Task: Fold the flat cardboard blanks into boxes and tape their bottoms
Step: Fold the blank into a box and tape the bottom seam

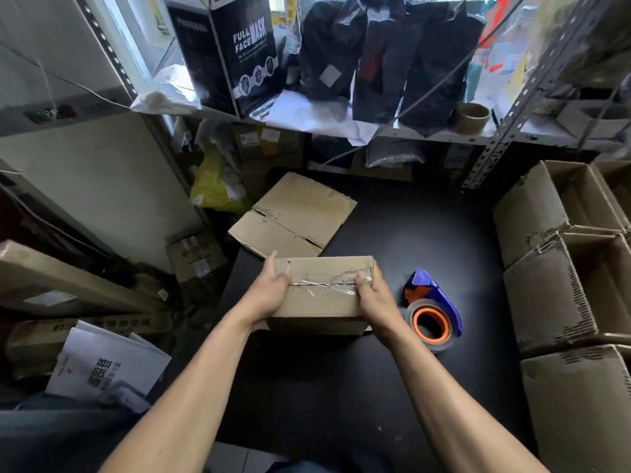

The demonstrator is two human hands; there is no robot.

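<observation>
The left hand (273,288) and the right hand (370,291) each grip an end of the folded box (322,302), fingers curled over its taped seam. The box sits on the black table (392,233). A flat cardboard blank (293,215) lies just behind it; a tape dispenser (432,310) rests nearby on the right.

Both forearms are bare to the frame's lower edge, no sleeves showing; the left hand (269,291) and right hand (374,297) wear no gloves, rings or watch.
</observation>
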